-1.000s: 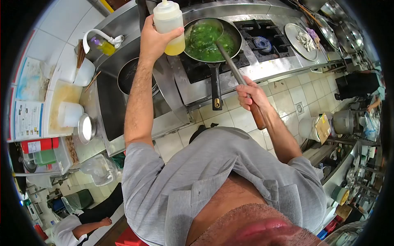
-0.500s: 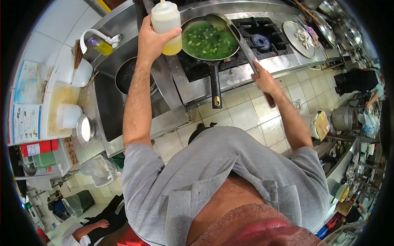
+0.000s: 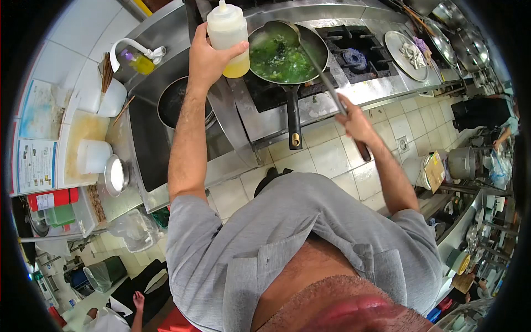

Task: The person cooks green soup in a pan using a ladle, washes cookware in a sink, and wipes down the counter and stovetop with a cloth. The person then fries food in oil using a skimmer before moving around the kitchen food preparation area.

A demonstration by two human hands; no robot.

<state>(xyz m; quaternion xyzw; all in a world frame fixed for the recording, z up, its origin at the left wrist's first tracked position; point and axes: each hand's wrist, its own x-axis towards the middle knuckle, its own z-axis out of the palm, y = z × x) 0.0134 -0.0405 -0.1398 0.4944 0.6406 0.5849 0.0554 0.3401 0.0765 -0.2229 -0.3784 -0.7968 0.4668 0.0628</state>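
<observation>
Left hand (image 3: 209, 60) out front at the end of a nearly straight arm; fingers wrapped round the translucent plastic squeeze bottle with yellow liquid (image 3: 228, 37), thumb laid across its near face and pointing right; left grip clamped on the bottle body; bottle upright, white nozzle on top, liquid pooled at the base; it sits in view just left of the round dark frying pan (image 3: 319, 44), thumb tip close to the pan's left rim; can't tell how high the bottle is held. Right hand (image 3: 357, 124) lower and further right, elbow bent outward, forearm angled forward and in; slightly blurred, but the fist is clamped on the long grey-metal ladle with a brown handle end (image 3: 326, 84); brown end sticks out past the fist toward the body; shaft slants forward-left over the pan's right rim, head inside by the far wall, its lower part hidden in the loose green leafy food in liquid (image 3: 279, 62). Pan rests on the black gas burner area, straight black handle (image 3: 293, 113) pointing back at the wearer, between the two forearms; neither hand touches it; bare black-grated burner (image 3: 355, 60) right of the pan; round pale plate with whitish pieces (image 3: 394, 43) further right on the stainless-steel tabletop (image 3: 365, 84).
</observation>
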